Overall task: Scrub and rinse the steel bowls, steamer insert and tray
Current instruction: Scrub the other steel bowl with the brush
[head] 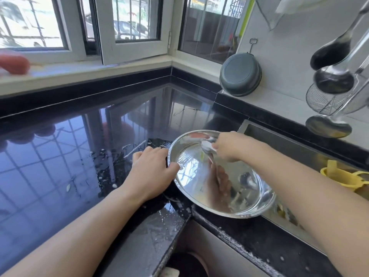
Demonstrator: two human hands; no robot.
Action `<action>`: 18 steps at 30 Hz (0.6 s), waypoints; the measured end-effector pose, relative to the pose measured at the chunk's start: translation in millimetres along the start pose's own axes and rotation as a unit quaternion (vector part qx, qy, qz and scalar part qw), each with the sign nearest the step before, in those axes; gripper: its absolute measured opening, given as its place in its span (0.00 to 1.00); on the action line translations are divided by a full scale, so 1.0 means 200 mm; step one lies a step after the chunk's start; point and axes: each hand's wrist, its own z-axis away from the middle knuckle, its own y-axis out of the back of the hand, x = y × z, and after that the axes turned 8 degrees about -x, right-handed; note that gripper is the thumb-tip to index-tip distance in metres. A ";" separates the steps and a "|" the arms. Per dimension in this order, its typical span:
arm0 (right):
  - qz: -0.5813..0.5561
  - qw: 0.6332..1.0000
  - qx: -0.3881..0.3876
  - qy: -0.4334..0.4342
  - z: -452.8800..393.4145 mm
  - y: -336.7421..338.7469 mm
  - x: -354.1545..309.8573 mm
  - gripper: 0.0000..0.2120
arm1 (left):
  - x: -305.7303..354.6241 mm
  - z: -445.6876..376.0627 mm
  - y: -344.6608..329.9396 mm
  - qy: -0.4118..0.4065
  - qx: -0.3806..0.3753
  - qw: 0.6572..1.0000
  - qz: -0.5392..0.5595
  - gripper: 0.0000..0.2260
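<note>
Head view: wet black worktop point(60, 156), windowed corner.
Tray point(209, 186): rim gripped by left hand point(151, 172).
Right hand point(229, 146): scrubber point(207, 146) pinched.

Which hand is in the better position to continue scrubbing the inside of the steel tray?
The right hand. It already holds a pale scrubber against the inside of the steel tray. The left hand grips the tray's left rim and steadies it on the edge of the black counter.

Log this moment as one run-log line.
left hand: grips steel tray rim | right hand: scrubs tray with scrubber | tray: tilted at sink edge
</note>
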 end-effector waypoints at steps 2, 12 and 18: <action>-0.024 1.000 0.010 -0.013 0.00 -0.02 0.01 0.16 | 0.00 0.00 0.00 0.003 -0.001 1.000 0.001 0.15; -0.082 0.989 0.031 0.122 0.09 -0.11 -0.19 0.14 | 0.00 0.00 0.01 0.010 0.005 1.000 0.015 0.14; -0.030 0.997 0.077 -0.001 0.02 -0.12 0.01 0.19 | 0.01 0.00 0.01 0.005 -0.017 1.000 0.000 0.15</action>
